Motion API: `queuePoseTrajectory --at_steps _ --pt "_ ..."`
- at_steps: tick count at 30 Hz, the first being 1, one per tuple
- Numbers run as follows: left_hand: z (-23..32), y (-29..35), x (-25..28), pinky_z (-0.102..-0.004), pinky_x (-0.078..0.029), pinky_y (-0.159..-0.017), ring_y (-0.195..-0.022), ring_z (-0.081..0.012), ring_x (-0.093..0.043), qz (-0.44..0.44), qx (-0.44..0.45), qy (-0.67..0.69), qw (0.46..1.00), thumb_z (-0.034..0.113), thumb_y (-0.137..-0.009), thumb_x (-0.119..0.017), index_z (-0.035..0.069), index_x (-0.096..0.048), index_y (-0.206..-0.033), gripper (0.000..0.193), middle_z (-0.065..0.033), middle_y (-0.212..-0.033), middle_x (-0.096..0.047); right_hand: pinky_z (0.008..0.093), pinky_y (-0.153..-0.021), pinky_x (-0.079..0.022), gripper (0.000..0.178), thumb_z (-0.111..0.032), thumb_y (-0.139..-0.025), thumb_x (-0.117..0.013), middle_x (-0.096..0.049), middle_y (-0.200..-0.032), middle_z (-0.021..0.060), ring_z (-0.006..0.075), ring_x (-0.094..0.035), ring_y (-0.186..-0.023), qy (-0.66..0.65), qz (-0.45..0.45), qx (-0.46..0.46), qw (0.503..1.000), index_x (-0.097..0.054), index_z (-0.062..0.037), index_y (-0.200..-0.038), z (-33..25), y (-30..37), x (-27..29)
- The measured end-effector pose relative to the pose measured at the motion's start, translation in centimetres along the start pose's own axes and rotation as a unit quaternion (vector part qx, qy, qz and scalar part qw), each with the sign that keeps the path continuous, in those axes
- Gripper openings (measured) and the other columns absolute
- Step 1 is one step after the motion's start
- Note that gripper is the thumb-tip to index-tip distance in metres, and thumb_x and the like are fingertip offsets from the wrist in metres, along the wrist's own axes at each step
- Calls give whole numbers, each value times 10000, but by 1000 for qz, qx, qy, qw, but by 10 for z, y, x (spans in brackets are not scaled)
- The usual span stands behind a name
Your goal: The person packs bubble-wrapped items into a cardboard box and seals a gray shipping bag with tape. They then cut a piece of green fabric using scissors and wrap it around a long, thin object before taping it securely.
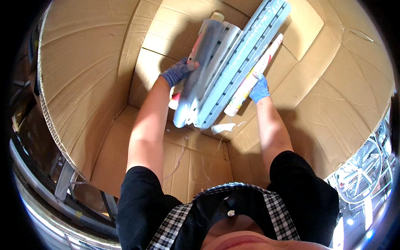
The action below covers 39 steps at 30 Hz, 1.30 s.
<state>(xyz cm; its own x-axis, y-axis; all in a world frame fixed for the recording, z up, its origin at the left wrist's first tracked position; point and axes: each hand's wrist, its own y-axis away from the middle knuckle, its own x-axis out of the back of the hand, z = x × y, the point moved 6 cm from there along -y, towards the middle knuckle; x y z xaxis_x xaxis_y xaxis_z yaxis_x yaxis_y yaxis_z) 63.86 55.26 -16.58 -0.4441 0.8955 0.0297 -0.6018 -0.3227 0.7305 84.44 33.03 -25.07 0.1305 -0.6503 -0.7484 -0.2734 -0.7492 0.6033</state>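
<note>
Both my hands wear blue gloves and reach into a deep cardboard box. Between them lies a slanted group of film rolls. My left hand grips the left side, its thumb over a grey-blue roll; the fingers are partly hidden behind it. Beside that roll lie a whitish roll and light blue rolls with rows of black marks. On the right, my right hand is closed around a white printed roll with yellow and red patches. A pale core end sticks out at the top left.
Tall box walls surround my arms. A torn white scrap lies below the rolls, near thin loose strands. Outside the box, a large caged fan stands at the right and metal rails run at the left.
</note>
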Motion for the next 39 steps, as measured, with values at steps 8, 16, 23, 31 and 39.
queuePoseTrajectory --at_steps 8,16,23,31,39 --pt "-37 46 -86 -385 -347 -1064 -1234 -244 -459 -137 -28 162 977 542 -700 -740 -2 -345 -1429 992 -153 -1324 -507 440 -801 -542 582 -211 -659 -670 -619 -972 130 307 -616 -876 61 58 -35 996 -533 -38 -1197 9 36 95" --pt "28 143 -109 -391 -251 -1128 -1342 -253 -358 -119 -105 243 957 570 -547 -809 81 -254 -1499 1206 -113 -1441 -421 417 -789 -565 685 -242 -629 -745 -645 -1003 161 316 -643 -847 124 20 -1 992 -521 3 -1227 -7 112 38" --pt "44 312 -151 -323 -355 -1061 -1226 -187 -474 -244 -171 258 919 559 -628 -805 -17 -338 -1438 1099 -103 -1360 -505 477 -1011 -458 859 -186 -640 -699 -526 -1310 186 377 -540 -1160 22 -135 78 988 -351 7 -1402 26 327 -77" --pt "-78 388 -233 -366 -371 -1065 -1266 -252 -481 -399 -158 336 838 534 -702 -782 -9 -348 -1439 1013 -173 -1391 -485 477 -963 -483 680 -160 -732 -649 -569 -1234 177 358 -571 -1103 37 -55 184 981 -418 -2 -1352 122 493 16" --pt "-9 211 -185 -274 -478 -952 -1138 -185 -579 -166 -300 370 863 631 -582 -812 63 -366 -1444 1124 -102 -1311 -551 431 -902 -512 668 -241 -750 -643 -571 -1216 204 337 -593 -1055 180 -147 22 972 -432 27 -1325 -69 263 -81"
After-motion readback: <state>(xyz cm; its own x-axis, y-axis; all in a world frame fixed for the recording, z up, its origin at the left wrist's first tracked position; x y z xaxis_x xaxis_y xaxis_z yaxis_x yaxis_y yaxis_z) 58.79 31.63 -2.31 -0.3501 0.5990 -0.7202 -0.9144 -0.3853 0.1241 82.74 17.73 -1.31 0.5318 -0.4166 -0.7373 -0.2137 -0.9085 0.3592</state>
